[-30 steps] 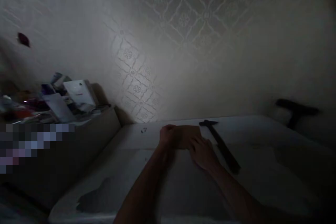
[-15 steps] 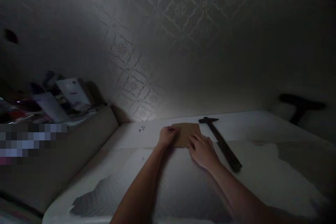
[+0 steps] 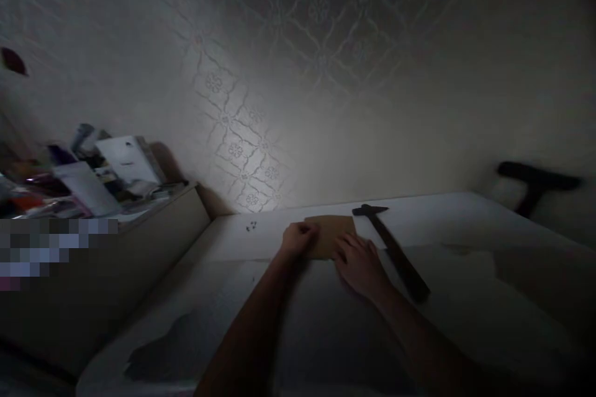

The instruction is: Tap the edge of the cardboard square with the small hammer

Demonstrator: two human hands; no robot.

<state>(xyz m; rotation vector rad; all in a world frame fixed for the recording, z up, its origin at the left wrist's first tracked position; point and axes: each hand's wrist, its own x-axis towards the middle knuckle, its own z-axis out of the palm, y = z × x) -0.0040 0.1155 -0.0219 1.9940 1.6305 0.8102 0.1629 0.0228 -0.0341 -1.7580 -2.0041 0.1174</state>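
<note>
A square piece of brown cardboard (image 3: pixel 330 229) lies flat on the white tabletop. Over its left edge, my left hand (image 3: pixel 297 240) is closed with thumb and fingertips pinched together; what they pinch is too small or dark to make out. My right hand (image 3: pixel 362 263) rests on the lower right corner of the cardboard, its fingers spread and fairly flat. To the right of that hand lies a hammer (image 3: pixel 395 251), head toward the wall and dark handle toward me. Several tiny dark pieces, perhaps nails (image 3: pixel 251 226), are scattered left of my left hand.
A patterned wall (image 3: pixel 326 105) rises behind the table (image 3: pixel 433 217). Along the left, a raised cabinet (image 3: pixel 153 242) carries a white box (image 3: pixel 128 158) and other clutter. A dark T-shaped object (image 3: pixel 537 178) stands at the far right. Grey worn patches mark the tabletop.
Both hands and the cardboard stay almost in place. The wall looks brighter, while my forearms and the near tabletop look darker. The view has shifted very slightly.
</note>
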